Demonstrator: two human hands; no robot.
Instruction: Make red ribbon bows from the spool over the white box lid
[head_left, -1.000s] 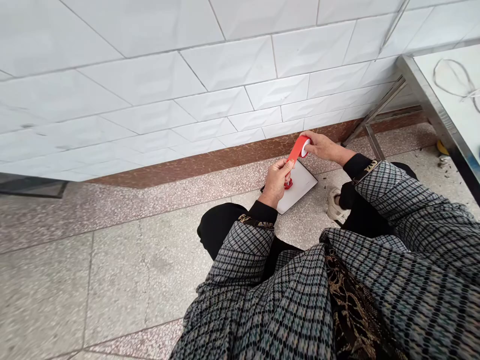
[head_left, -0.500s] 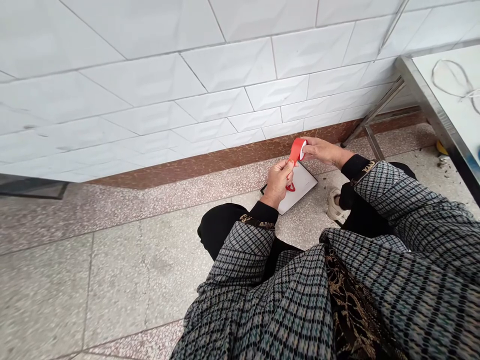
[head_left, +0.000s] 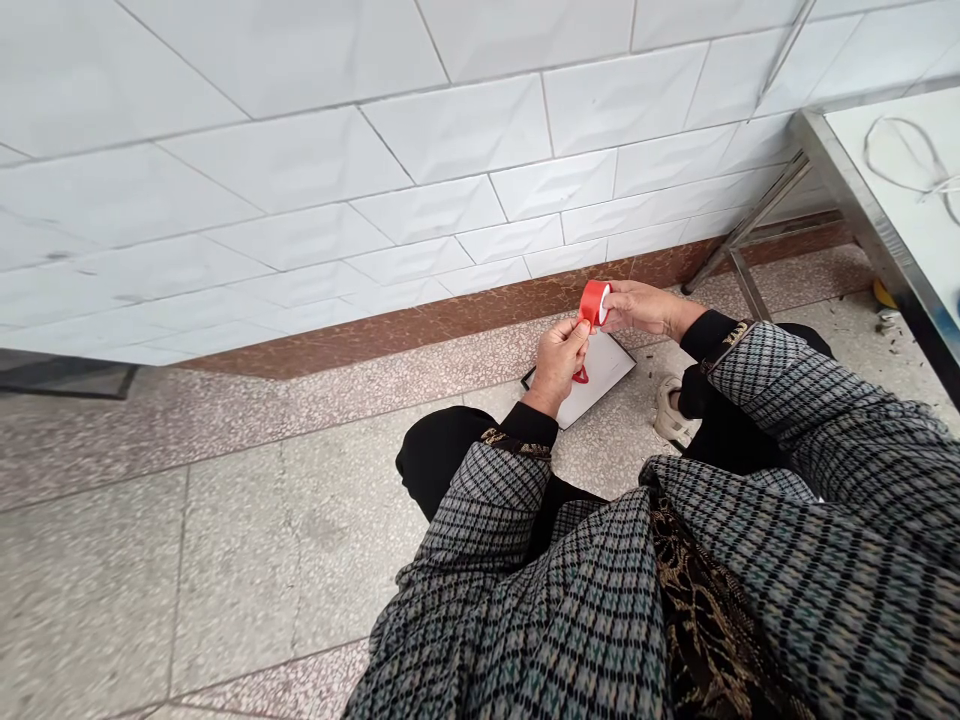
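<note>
My right hand (head_left: 636, 307) grips a red tape roll (head_left: 594, 301) held above the floor near the wall. My left hand (head_left: 559, 358) is closed, its thumb and fingers pinching at the roll's lower edge. Below both hands a white board (head_left: 611, 369) lies flat on the floor, with a small red scissor handle (head_left: 580, 376) showing on it just under my left hand. Both forearms are in patterned grey sleeves with black cuffs.
A white tiled wall (head_left: 375, 180) with a brown skirting strip runs across the back. A steel table (head_left: 892, 210) with a wire loop on it stands at the right, its legs reaching the floor. My shoe (head_left: 670, 410) rests beside the board.
The pulled-out strip of red tape has shortened as my right hand brought the roll down and left, close to my left hand. My left hand has barely moved.
</note>
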